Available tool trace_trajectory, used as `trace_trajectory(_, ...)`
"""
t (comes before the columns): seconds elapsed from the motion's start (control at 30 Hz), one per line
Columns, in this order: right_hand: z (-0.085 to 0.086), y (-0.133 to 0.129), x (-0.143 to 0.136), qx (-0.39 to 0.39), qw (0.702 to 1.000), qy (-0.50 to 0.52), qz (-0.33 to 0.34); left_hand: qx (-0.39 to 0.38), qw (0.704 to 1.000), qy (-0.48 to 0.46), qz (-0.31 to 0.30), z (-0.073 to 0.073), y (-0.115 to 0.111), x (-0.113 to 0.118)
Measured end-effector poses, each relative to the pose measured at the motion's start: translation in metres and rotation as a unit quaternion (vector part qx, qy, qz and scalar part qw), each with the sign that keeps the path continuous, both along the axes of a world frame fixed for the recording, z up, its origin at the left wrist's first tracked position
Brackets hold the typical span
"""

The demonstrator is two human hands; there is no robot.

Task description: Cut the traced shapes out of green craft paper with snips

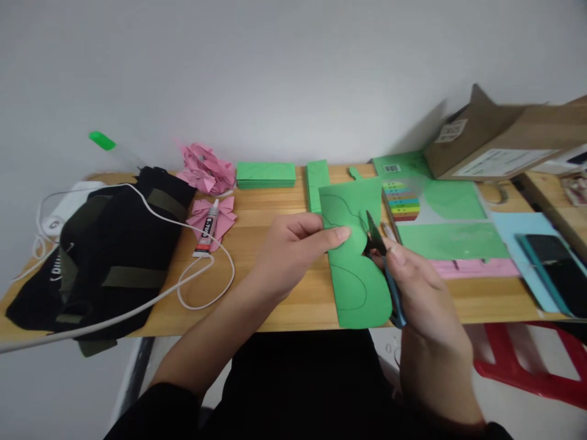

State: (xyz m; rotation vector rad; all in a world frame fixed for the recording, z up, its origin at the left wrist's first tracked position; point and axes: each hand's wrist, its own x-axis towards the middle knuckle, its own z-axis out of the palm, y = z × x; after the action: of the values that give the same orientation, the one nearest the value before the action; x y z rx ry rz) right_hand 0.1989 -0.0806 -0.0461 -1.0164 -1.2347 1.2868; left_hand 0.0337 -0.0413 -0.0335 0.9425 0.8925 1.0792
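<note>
My left hand (298, 247) pinches a sheet of green paper (353, 287) by its left side, thumb on top. Curved pencil-like lines run across the sheet, and its lower right edge is cut in a rounded curve. In my right hand (424, 293) is a pair of scissors (376, 235) with blue handles. Their blades stand apart at the paper's right edge, pointing up and away from me. Part of the handles is hidden by my fingers.
Behind lie a stack of green paper strips (266, 175) and crumpled pink paper (208, 168). To the left are a glue tube (207, 229), a white cable (183, 281) and a black bag (123, 244). To the right are a paper pack (449, 238), a phone (559, 266) and a cardboard box (499, 134).
</note>
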Motion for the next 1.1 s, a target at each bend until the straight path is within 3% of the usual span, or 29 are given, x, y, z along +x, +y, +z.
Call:
trace_trajectory(0.27, -0.001, -0.004, -0.003, -0.012, 0.999, -0.005, -0.037, -0.002, 1.0, 0.014, -0.005, 0.001, -0.002, 0.001)
trace_trajectory(0.53, -0.002, -0.009, -0.001, -0.035, 0.999, 0.003, -0.006, -0.097, 0.989, -0.1, -0.057, 0.006, 0.0, 0.0)
trace_trajectory(0.63, -0.001, -0.011, -0.004, -0.042, 0.999, 0.013, -0.029, -0.114, 0.985, -0.116, -0.058, 0.006, 0.0, 0.0)
trace_trajectory(0.87, -0.003, -0.01, -0.007, -0.005, 0.997, -0.017, -0.077, -0.097, 0.987, -0.119, -0.04, 0.007, -0.005, 0.001)
trace_trajectory(1.1, 0.001, -0.013, -0.02, -0.017, 0.993, 0.055, -0.099, -0.054, 0.994, -0.099, -0.009, 0.008, -0.009, 0.004)
